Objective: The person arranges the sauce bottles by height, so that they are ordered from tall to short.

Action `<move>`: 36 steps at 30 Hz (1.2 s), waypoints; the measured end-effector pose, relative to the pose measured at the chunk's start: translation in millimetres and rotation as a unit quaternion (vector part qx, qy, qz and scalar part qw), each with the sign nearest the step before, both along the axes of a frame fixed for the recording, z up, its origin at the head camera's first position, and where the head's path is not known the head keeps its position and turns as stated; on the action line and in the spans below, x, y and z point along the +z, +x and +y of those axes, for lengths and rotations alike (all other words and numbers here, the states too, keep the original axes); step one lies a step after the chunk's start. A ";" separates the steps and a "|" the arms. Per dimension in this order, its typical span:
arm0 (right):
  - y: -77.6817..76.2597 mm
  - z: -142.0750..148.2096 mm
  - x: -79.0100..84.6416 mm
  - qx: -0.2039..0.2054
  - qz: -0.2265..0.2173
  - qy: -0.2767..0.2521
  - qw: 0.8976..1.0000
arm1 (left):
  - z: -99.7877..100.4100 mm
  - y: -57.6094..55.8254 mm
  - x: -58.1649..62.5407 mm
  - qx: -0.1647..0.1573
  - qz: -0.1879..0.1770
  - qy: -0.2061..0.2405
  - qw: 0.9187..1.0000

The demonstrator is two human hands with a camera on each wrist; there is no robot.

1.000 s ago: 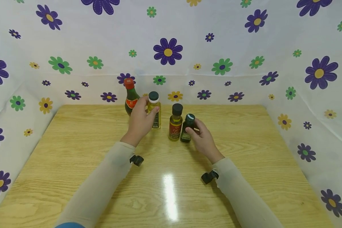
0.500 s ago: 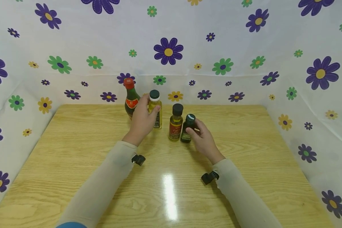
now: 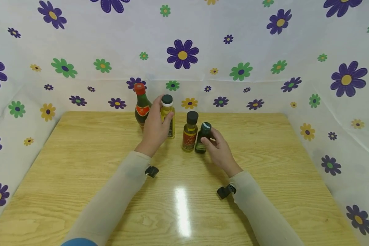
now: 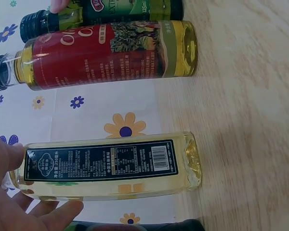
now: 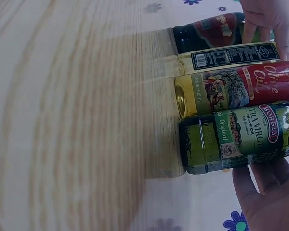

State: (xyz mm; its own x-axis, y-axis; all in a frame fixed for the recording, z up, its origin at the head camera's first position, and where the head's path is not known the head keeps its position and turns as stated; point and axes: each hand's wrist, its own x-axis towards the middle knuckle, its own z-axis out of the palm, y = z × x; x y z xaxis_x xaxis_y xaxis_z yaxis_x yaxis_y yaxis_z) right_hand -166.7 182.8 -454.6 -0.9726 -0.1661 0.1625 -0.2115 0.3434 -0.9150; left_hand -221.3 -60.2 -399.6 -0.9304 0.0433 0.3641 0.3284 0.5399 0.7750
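Note:
My left hand (image 3: 155, 128) grips a pale yellow oil bottle (image 4: 101, 161) near its neck, thumb on one side and fingers on the other. That bottle stands upright with a dark green cap over a white ring. My right hand (image 3: 219, 148) holds a small dark green olive oil bottle (image 5: 236, 137) labelled Borges, its thumb on the front side. Just left of it stands an olive oil bottle (image 3: 189, 136) with a red label and a black cap. A red-capped green glass bottle (image 3: 142, 106) is at the far left, partly hidden behind my left hand.
The bottles stand on a light wood-grain table (image 3: 110, 205) towards its back edge. Behind and at both sides hangs a white cloth (image 3: 252, 41) with purple, green and yellow flowers. A bright light reflection runs down the table's front middle.
My left hand has shifted a little right and towards the back, and the top of the pale yellow oil bottle has moved slightly with it. The right hand and its bottle look still.

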 end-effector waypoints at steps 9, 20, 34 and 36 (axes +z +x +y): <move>-0.1 -1.0 0.6 0.001 0.001 0.000 1.000 | 3.0 0.3 -6.1 0.018 0.023 0.000 1.000; 0.9 -0.5 0.0 0.003 -0.003 -0.006 1.000 | 7.2 2.6 -5.2 0.030 0.028 0.001 0.999; 1.3 0.2 -1.8 0.003 0.007 0.001 1.000 | 9.6 -0.5 -10.7 0.037 0.033 0.002 0.999; 0.9 -0.1 -1.3 0.002 0.009 0.004 1.000 | 9.6 -0.6 -10.6 0.037 0.035 0.002 0.999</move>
State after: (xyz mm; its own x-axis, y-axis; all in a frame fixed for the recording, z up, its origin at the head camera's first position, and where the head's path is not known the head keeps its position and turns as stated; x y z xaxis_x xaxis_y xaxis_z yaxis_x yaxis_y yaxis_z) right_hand -165.7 182.7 -455.9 -0.9687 -0.1722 0.1787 -0.2298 0.3504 -0.9080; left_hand -222.0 -50.6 -410.2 -0.9031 -0.0261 0.4285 0.3414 0.5615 0.7537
